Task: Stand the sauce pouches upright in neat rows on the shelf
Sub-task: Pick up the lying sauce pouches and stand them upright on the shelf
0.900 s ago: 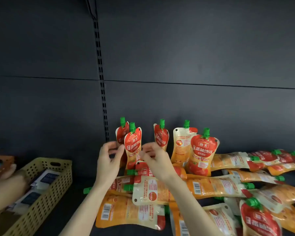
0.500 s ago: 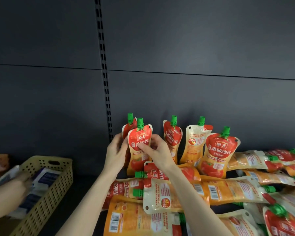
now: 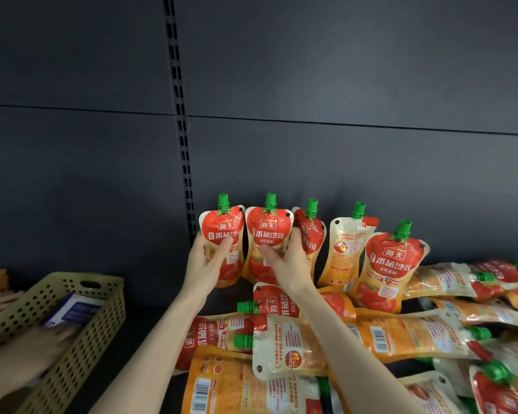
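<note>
Several red and orange sauce pouches with green caps stand upright against the dark back wall. My left hand [image 3: 207, 264] grips the leftmost upright pouch [image 3: 222, 231] at its waist. Beside it, my right hand [image 3: 287, 264] grips the second upright pouch [image 3: 268, 231] the same way. To the right stand a third pouch [image 3: 311, 231] turned sideways, a fourth pouch [image 3: 346, 252] showing its back, and a fifth pouch [image 3: 389, 264] facing front. Many more pouches [image 3: 401, 333] lie flat in a loose heap on the shelf in front and to the right.
A tan perforated basket [image 3: 81, 333] with packets inside sits at the left on the shelf. Another person's hand [image 3: 45, 345] reaches into it. A slotted upright rail [image 3: 180, 121] runs up the back wall just left of the standing pouches.
The two left pouches, one behind the other before, now stand side by side facing front, one in each hand. The other person's hand has moved further into the basket.
</note>
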A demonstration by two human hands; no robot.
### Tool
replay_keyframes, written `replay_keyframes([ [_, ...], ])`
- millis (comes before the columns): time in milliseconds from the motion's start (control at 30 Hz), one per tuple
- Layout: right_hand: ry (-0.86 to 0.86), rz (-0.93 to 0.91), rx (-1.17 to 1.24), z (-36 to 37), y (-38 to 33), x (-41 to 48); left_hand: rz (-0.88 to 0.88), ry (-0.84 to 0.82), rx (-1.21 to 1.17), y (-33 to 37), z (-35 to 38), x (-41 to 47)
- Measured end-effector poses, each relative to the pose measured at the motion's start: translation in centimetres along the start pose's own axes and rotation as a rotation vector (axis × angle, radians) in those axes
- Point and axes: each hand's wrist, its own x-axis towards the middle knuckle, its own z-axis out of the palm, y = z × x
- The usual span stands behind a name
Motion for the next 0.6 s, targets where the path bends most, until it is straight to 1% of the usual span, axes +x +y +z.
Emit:
replay_keyframes([
  [67, -0.035, 0.005, -0.079, 0.3, 0.1, 0.0, -0.011, 0.004, 0.003, -0.1, 0.0, 0.2],
  [133, -0.037, 0.011, -0.107, 0.4, 0.1, 0.2, -0.018, 0.004, -0.013, -0.2, -0.1, 0.3],
  [300, 0.018, 0.021, -0.105, 0.2, -0.2, 0.2, -0.039, 0.004, -0.03, -0.4, -0.9, 1.1],
  [400, 0.015, 0.024, -0.101, 0.3, -0.3, 0.0, -0.032, 0.013, -0.021, -0.6, -1.1, 1.1],
  [600, -0.022, 0.043, -0.127, 0.3, -0.5, 0.0, 0.021, 0.03, 0.094, -0.9, -1.5, 1.4],
])
